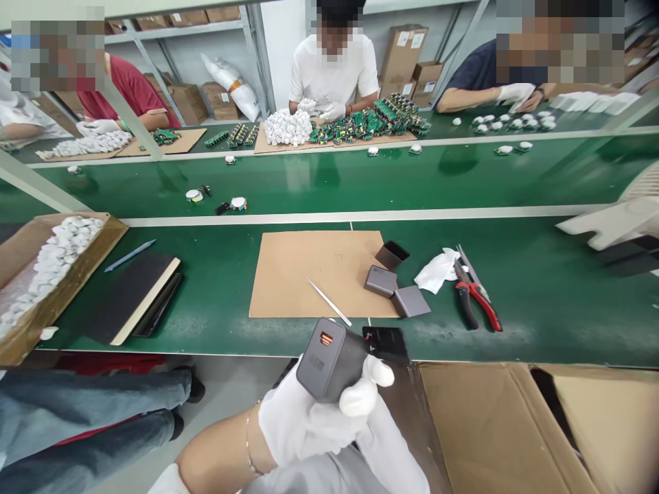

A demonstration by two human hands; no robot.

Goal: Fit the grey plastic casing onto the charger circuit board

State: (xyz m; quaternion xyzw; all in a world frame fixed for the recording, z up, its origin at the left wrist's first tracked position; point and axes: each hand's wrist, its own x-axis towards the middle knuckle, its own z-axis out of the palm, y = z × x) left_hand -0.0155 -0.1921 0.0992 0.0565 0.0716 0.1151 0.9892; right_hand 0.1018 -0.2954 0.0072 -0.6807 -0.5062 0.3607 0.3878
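Observation:
A dark grey USB charger is held up near the front edge of the bench, its orange-lined port facing up. My left hand, white-gloved with a bracelet at the wrist, is wrapped round the charger from the left and below. From the lower right my right hand, also gloved, closes on its near end; the hands overlap, so some fingers are hidden. Just beyond lie a white pointed stick and grey housings on a cardboard sheet. A black piece lies by the bench edge.
Red-handled pliers and a crumpled white cloth lie at right. A black notebook and a box of white parts are at left. Cardboard boxes stand below right. Across the conveyor, co-workers sit handling parts.

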